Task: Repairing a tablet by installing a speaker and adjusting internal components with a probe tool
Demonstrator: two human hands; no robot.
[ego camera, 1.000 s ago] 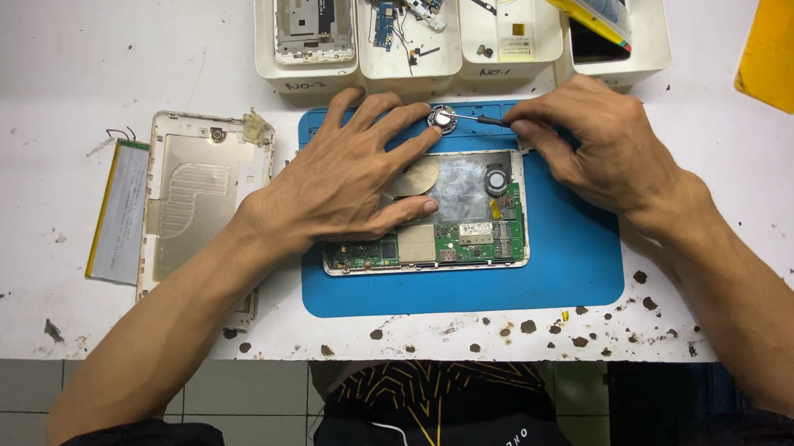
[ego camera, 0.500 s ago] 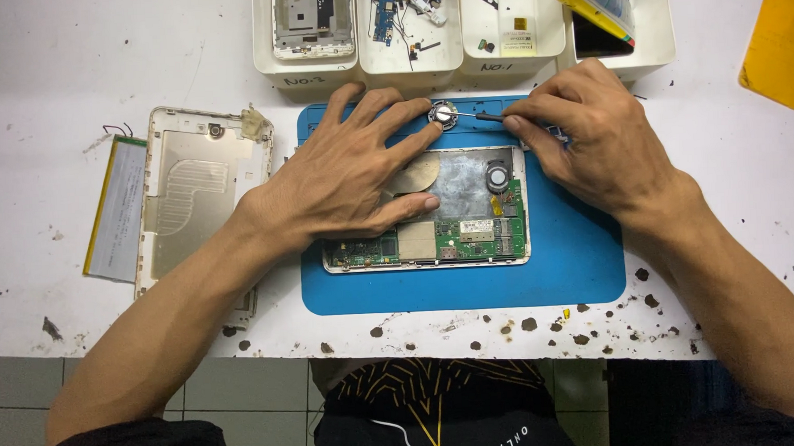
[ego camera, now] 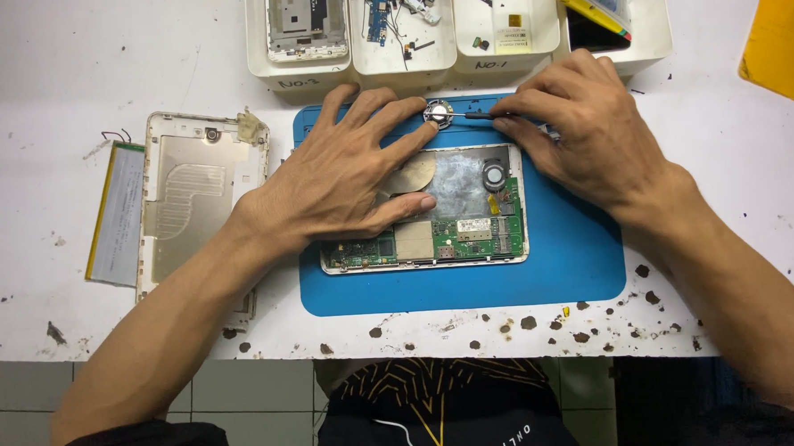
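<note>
Two bare hands work over an opened tablet (ego camera: 455,220) that lies face down in the middle of a blue mat (ego camera: 560,269) on the white, paint-flecked desk (ego camera: 69,68). The mat keeps the bare circuit board off the rough desk top and gives loose parts a soft place to rest.

The left hand (ego camera: 346,176) lies flat with fingers spread across the left half of the tablet, thumb along its middle; judging by that broad press, it is there to pin the body so it does not slide. Nothing is held in it. The right hand (ego camera: 589,134) sits at the far right corner of the tablet, its grip pinched on a thin dark tool (ego camera: 480,115), likely tweezers or a fine driver, whose tip reaches left toward a small round metal part (ego camera: 437,114) lying on the mat just beyond the tablet's far edge, beside the left fingertips.

To the left, off the mat, the gold back cover (ego camera: 191,196) lies inside up, with a flat battery pack (ego camera: 116,217) just beside it, both set aside out of the working area. Along the far edge, white trays (ego camera: 297,71) hold another frame, small boards and cables, sorted apart. A yellow sheet (ego camera: 781,32) lies at the far right.
</note>
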